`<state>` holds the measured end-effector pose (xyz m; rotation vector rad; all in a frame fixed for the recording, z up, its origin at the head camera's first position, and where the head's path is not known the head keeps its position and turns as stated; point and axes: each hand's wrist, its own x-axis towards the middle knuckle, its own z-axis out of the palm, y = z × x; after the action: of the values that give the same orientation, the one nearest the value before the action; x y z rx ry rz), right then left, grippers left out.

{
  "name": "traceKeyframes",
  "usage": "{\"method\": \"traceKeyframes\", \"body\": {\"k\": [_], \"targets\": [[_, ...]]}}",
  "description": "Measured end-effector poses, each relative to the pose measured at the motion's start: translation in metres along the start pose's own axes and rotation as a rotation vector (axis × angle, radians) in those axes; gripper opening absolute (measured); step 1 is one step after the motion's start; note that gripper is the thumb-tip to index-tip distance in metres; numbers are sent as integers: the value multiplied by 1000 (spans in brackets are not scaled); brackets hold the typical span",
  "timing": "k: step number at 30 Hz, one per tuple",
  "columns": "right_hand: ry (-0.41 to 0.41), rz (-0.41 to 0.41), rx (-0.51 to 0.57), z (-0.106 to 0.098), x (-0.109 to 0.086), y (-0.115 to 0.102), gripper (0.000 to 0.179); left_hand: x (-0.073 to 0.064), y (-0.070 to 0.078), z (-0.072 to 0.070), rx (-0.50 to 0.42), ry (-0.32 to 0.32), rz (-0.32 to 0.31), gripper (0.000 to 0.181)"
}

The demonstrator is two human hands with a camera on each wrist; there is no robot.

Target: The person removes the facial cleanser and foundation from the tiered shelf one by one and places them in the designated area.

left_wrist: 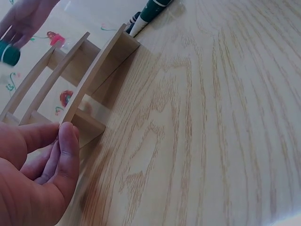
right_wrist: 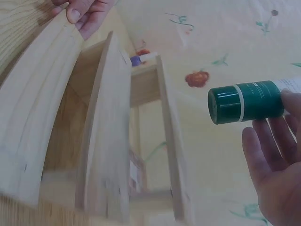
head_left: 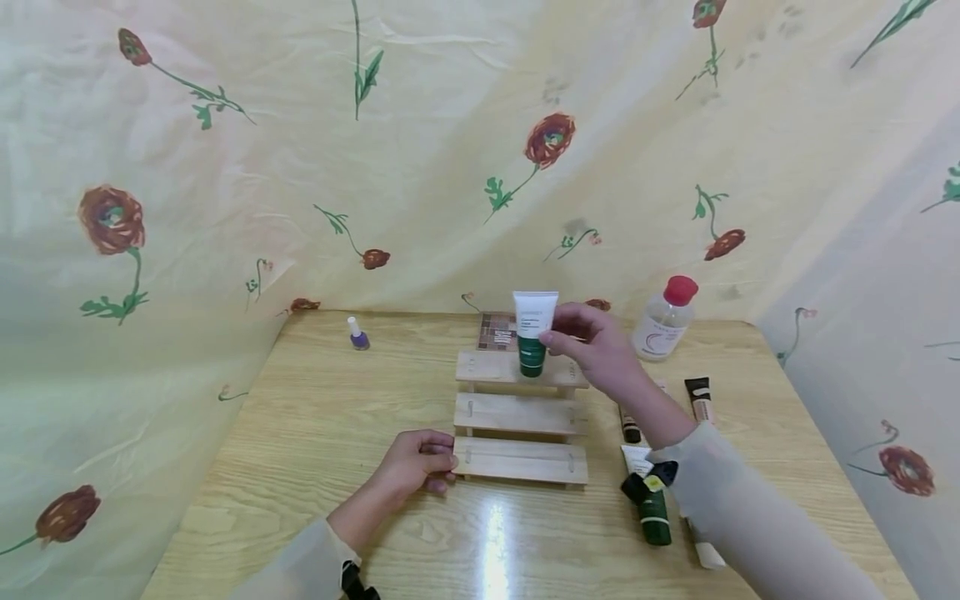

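A small three-tier wooden step shelf [head_left: 521, 414] stands on the table. My left hand [head_left: 420, 461] pinches the left end of its lowest step between thumb and fingers, as the left wrist view also shows. Upright above the top step, cap down, is a white and green cream tube [head_left: 534, 329]. My right hand [head_left: 592, 342] holds this tube from its right side, thumb in front. In the right wrist view the tube's green cap [right_wrist: 225, 104] is apart from the shelf boards.
A clear bottle with a red cap [head_left: 663, 321] stands back right. Several tubes lie right of the shelf, among them a green and white tube [head_left: 654, 512] and a black-ended tube [head_left: 699, 398]. Purple nail polish [head_left: 358, 335] stands back left. A brown checkered palette [head_left: 495, 332] is behind the shelf.
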<state>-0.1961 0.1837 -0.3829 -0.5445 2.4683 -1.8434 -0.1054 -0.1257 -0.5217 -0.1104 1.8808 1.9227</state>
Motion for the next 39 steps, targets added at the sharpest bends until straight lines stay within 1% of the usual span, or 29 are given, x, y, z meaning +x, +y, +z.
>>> {"method": "traceKeyframes", "body": {"k": [5, 7, 12, 15, 18, 22, 24, 26, 29, 30, 32, 35, 37, 39], "targets": [[47, -7, -46, -32, -27, 1, 33, 0, -1, 0, -4, -2, 0, 40], [72, 0, -85, -44, -39, 2, 32, 0, -1, 0, 0, -1, 4, 40], [123, 41, -205, -78, -70, 11, 34, 1, -2, -1, 1, -4, 1, 40], [144, 83, -253, -98, -88, 17, 36, 2, -2, -2, -3, -6, 1, 40], [153, 115, -276, -118, -106, 24, 34, 2, -2, -3, -7, -5, 2, 40], [124, 139, -288, -142, -134, 38, 27, 2, -2, -3, -7, -7, 5, 39], [116, 144, -279, -153, -148, 48, 25, 2, -1, -4, -5, -7, 7, 39], [118, 175, -273, -163, -162, 57, 25, 1, -1, -3, -5, -6, 4, 39], [135, 256, -291, -175, -181, 70, 22, 1, -1, -4, -4, -4, 0, 39], [132, 302, -308, -178, -186, 73, 23, 2, -1, -4, -4, -4, -3, 39], [112, 393, -330, -184, -197, 81, 32, 2, -1, -4, -3, -1, -9, 39], [56, 526, -340, -190, -210, 94, 53, 1, 0, -3, -4, 2, -17, 39], [24, 598, -326, -190, -217, 103, 59, 1, 0, -2, -5, 3, -15, 40], [10, 650, -297, -189, -222, 111, 60, 0, 0, -2, -9, 5, -18, 40]]}}
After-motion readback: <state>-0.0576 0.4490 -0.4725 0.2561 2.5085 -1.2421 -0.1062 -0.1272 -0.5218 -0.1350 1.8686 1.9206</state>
